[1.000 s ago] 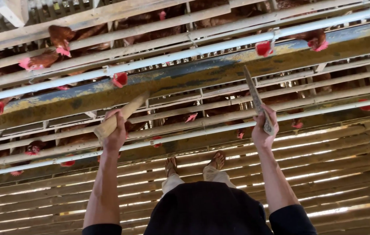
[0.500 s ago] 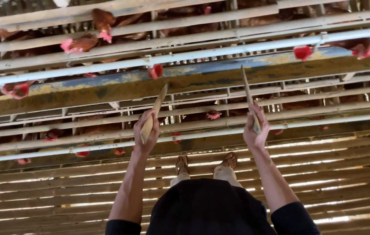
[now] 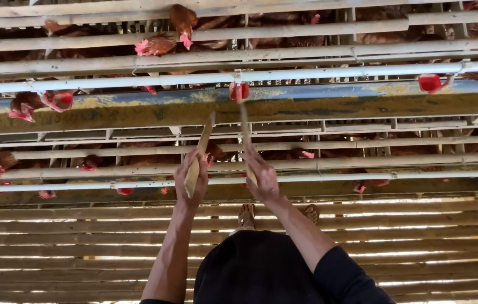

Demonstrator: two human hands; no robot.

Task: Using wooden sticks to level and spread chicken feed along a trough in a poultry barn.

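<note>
My left hand (image 3: 191, 177) grips a flat wooden stick (image 3: 200, 151) that points up toward a long feed trough (image 3: 109, 112) full of yellowish feed. My right hand (image 3: 261, 175) holds a second, thinner wooden stick (image 3: 244, 132), its tip near the trough's edge. The two sticks stand close together, a hand's width apart. Both hands are raised in front of rows of cages with brown hens (image 3: 157, 44). My bare feet (image 3: 245, 214) stand on a slatted bamboo floor (image 3: 419, 236).
White water pipes (image 3: 334, 72) with red drinking cups (image 3: 430, 83) run along the cages above the trough. A lower cage row with more hens (image 3: 0, 163) sits behind another pipe. Light shows through the gaps in the floor slats.
Both hands have moved left along the trough and come closer together. The sticks now stand nearly side by side, where earlier they were far apart.
</note>
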